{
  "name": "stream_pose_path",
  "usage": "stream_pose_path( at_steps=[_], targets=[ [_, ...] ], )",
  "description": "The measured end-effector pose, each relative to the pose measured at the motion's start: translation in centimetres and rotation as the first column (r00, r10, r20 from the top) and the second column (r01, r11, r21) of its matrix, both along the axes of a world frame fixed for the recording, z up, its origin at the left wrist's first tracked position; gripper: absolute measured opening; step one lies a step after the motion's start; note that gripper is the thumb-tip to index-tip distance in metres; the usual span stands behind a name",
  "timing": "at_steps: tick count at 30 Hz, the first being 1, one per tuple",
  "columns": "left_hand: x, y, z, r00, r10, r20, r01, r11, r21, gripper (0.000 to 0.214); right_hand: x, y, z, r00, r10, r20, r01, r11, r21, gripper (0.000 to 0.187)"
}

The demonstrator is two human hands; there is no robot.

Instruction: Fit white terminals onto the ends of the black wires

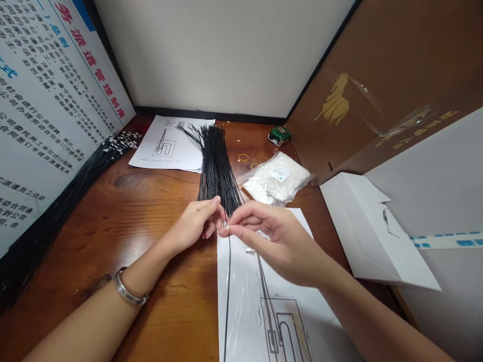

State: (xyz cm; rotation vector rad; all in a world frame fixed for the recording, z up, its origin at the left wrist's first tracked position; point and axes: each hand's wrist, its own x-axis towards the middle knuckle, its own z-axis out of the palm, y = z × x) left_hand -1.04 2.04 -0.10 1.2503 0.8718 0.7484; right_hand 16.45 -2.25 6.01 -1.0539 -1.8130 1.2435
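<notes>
Over the printed sheet, my left hand [194, 223] and my right hand [281, 239] meet fingertip to fingertip. A single thin black wire [228, 286] runs from my left fingers down along the sheet toward me. Between my right thumb and forefinger is a tiny white connector [224, 224] at the wire's end; the fingers hide most of it, so I cannot tell whether the two are joined. Just beyond my hands lies a thick bundle of black wires [219, 166]. To its right rests a clear plastic bag of small white pieces [277, 176].
Wires with white connectors [116, 146] lean along the left panel. A drawing sheet [147, 146] lies at the back, a larger one [245, 311] under my hands. A green tape measure [279, 134], yellow rubber bands [243, 158] and a white box [362, 226] are rightward.
</notes>
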Motion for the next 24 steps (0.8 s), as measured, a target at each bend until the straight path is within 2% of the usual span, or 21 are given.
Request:
stream_pose_path(
  at_steps=[2,5,7,9,11,13,14,20,24],
  targets=[
    [0.2,0.1,0.1,0.998,0.059,0.036,-0.057,0.997,-0.049,0.036,-0.4,-0.5,-0.1,0.995,0.102,0.020,-0.102,0.995,-0.009,0.009],
    [0.2,0.0,0.1,0.995,0.074,0.069,-0.068,0.993,-0.092,0.026,-0.7,-1.0,-0.4,0.962,0.255,0.100,-0.255,0.967,-0.015,0.010],
    [0.1,0.0,-0.1,0.994,0.062,0.087,-0.053,0.994,-0.099,0.025,-0.7,-0.8,-0.5,0.952,0.275,0.134,-0.276,0.961,-0.013,0.011],
    [-0.1,0.0,-0.3,0.994,0.051,0.098,-0.043,0.996,-0.082,0.025,-0.4,-0.4,-0.5,0.970,0.192,0.149,-0.196,0.981,0.014,0.012],
    [-0.3,0.1,-0.5,0.993,0.030,0.111,-0.023,0.998,-0.064,0.026,0.0,0.2,-0.6,0.989,0.020,0.144,-0.028,0.998,0.058,0.012],
    [-0.4,0.2,-0.6,0.992,-0.009,0.122,0.015,0.999,-0.049,0.028,0.5,0.8,-0.8,0.978,-0.172,0.115,0.159,0.981,0.112,0.011],
    [-0.5,0.2,-0.5,0.992,-0.032,0.121,0.037,0.998,-0.041,0.029,0.7,1.1,-1.0,0.971,-0.217,0.098,0.204,0.971,0.125,0.010],
    [-0.5,0.1,-0.1,0.993,-0.104,0.057,0.104,0.995,0.004,0.033,0.9,1.9,-2.2,0.958,-0.275,0.076,0.266,0.957,0.117,0.009],
    [-0.3,0.1,0.2,0.991,-0.119,0.061,0.121,0.993,-0.017,0.029,1.2,2.2,-2.6,0.895,-0.443,0.057,0.430,0.889,0.156,0.009]
  ],
)
